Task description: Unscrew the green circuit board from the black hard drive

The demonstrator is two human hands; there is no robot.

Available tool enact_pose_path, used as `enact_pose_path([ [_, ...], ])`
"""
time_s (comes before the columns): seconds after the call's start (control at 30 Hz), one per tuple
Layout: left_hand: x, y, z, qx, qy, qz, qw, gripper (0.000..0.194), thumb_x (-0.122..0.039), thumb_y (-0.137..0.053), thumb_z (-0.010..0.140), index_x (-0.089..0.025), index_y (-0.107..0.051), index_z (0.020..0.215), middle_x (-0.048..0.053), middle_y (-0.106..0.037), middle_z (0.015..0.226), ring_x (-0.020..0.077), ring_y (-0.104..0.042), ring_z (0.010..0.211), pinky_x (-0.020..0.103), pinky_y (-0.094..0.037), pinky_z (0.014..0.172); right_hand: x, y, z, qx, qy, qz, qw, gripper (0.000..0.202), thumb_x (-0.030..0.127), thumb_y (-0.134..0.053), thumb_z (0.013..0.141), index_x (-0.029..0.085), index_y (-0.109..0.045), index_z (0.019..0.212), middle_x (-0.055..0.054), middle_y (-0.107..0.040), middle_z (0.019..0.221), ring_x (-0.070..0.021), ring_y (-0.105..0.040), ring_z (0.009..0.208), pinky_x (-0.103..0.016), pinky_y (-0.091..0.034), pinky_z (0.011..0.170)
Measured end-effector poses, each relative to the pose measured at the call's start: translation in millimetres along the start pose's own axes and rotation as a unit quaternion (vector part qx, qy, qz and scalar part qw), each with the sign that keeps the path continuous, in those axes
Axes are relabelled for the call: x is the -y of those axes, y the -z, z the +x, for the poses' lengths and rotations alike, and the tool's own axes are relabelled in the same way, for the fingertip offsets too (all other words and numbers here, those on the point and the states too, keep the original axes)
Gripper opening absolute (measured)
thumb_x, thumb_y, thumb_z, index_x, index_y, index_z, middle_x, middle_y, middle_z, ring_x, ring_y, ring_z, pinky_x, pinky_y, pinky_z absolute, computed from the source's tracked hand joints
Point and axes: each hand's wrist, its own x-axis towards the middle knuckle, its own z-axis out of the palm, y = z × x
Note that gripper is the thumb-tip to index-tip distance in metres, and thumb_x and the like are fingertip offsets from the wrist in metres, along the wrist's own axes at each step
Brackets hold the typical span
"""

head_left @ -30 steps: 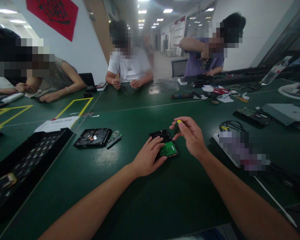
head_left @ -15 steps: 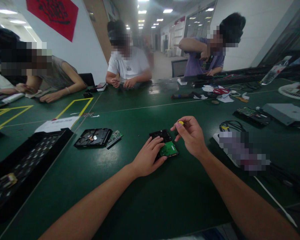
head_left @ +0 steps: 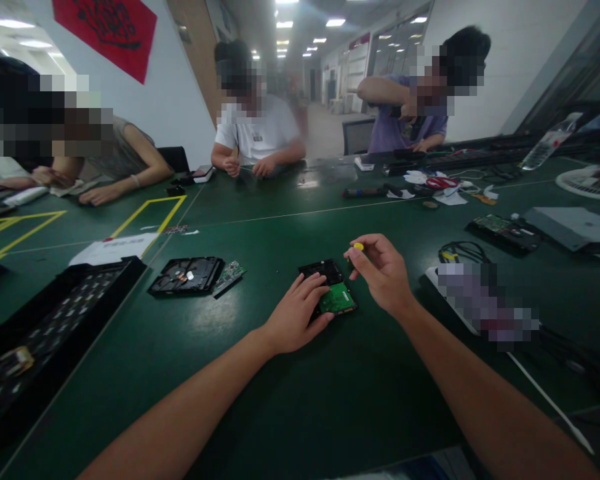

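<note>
A hard drive with a green circuit board [head_left: 339, 299] lies on the dark green table. My left hand [head_left: 296, 317] rests on its left side, fingers spread and holding nothing. Just right of the drive, my right hand [head_left: 380, 270] is raised, fingers pinched round a small tool with a yellow end [head_left: 359, 247]; the rest of the tool is mostly hidden by the fingers. Further left lies another black drive [head_left: 186, 275], with a loose circuit board [head_left: 230, 278] beside it.
A long black tray [head_left: 55, 327] stands at the left. On the right are a partly blurred white-edged device [head_left: 453, 300], another drive [head_left: 505, 233], a grey box [head_left: 575, 227] and cables. Three people sit across the table, near a water bottle [head_left: 550, 143] and scattered tools.
My right hand has shifted slightly, and the yellow-ended tool has moved a little left. My left hand stays on the drive. The hands of the person in white have moved.
</note>
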Motion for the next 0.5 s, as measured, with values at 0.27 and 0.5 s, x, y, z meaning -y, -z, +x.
enact_pose_path([
  [0.27,1,-1.8,-1,0.000,0.002,-0.001,1.000,0.052,-0.044,-0.057,0.105,-0.020,-0.047,0.149,0.019,-0.049,0.162,0.0333,-0.038,0.158,0.065,-0.024,0.131,7,-2,0,0.012,0.007,0.035,0.999,0.032,0.054,-0.065,0.100,0.026,-0.066,0.117,-0.006,-0.069,0.111,-0.0211,-0.071,0.100,-0.026,-0.064,0.058],
  [0.5,1,-1.2,0,0.006,0.003,0.002,1.000,0.052,-0.045,-0.056,0.105,-0.020,-0.047,0.149,0.019,-0.049,0.162,0.0328,-0.038,0.158,0.064,-0.024,0.132,-4,0,1,-0.010,0.012,0.007,1.000,0.033,0.047,-0.081,0.090,0.026,-0.063,0.107,-0.004,-0.067,0.101,-0.0181,-0.068,0.088,-0.024,-0.060,0.054],
])
